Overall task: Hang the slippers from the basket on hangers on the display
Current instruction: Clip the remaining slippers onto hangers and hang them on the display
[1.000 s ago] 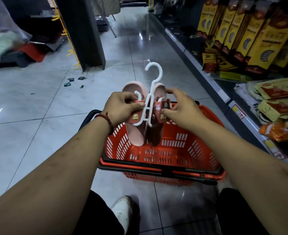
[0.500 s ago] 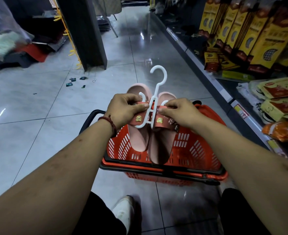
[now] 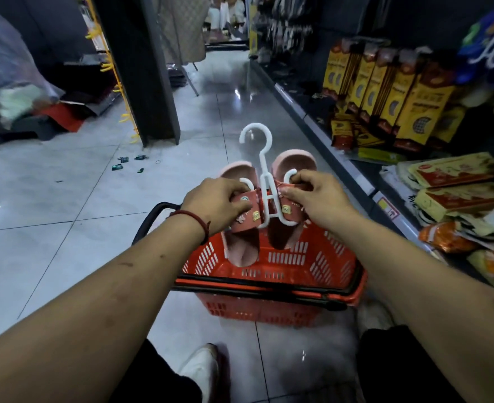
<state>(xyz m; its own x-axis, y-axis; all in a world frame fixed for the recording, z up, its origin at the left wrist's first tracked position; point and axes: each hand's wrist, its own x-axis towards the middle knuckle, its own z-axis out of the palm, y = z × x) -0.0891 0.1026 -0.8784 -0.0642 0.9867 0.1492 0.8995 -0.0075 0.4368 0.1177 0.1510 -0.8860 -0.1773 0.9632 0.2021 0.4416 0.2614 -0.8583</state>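
The left hand (image 3: 216, 203) grips one slipper's strap, the right hand (image 3: 318, 199) pinches the other's; both pink slippers (image 3: 241, 248) hang on a white hanger (image 3: 264, 173) just above the red basket (image 3: 286, 258).

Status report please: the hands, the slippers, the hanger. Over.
Both busy: left hand, right hand each grip one slipper strap. Both pink slippers threaded on white hanger, held over red basket. Top hook free, not yet on display.
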